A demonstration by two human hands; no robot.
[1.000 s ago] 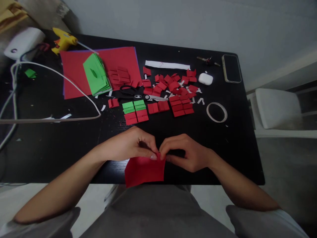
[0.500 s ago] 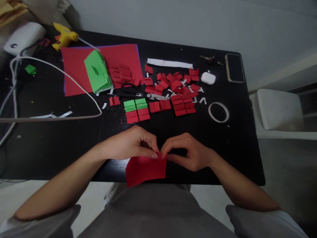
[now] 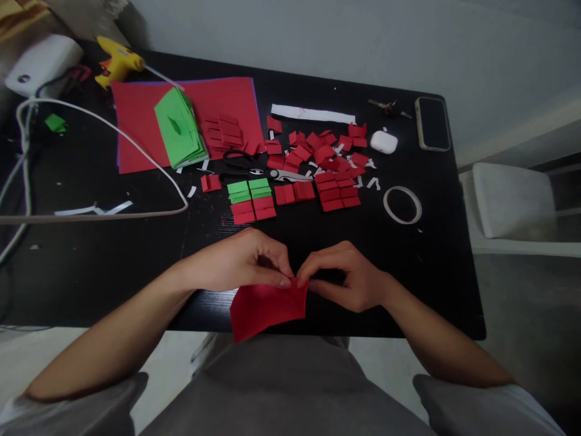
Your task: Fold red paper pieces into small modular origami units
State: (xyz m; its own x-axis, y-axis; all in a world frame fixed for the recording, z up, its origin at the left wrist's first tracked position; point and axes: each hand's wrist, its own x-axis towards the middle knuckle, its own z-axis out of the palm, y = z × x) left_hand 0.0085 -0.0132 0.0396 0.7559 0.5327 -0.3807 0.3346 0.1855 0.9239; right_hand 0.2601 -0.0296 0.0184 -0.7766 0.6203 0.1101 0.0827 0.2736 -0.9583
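I find the left hand (image 3: 254,259) and right hand (image 3: 347,275) both pinching the upper edge of the red paper (image 3: 267,310) between thumb and fingers, close together at its right end, with the sheet at lower centre of the frame, by the near edge of the table (image 3: 113,272). In my judgement the crease wants even pressure, edges kept parallel, and the loose lower part left unbent. I cannot verify the fold's depth, since the fingertips cover it; outward, the brown object (image 3: 20,21) at upper left is cut off and unidentified.
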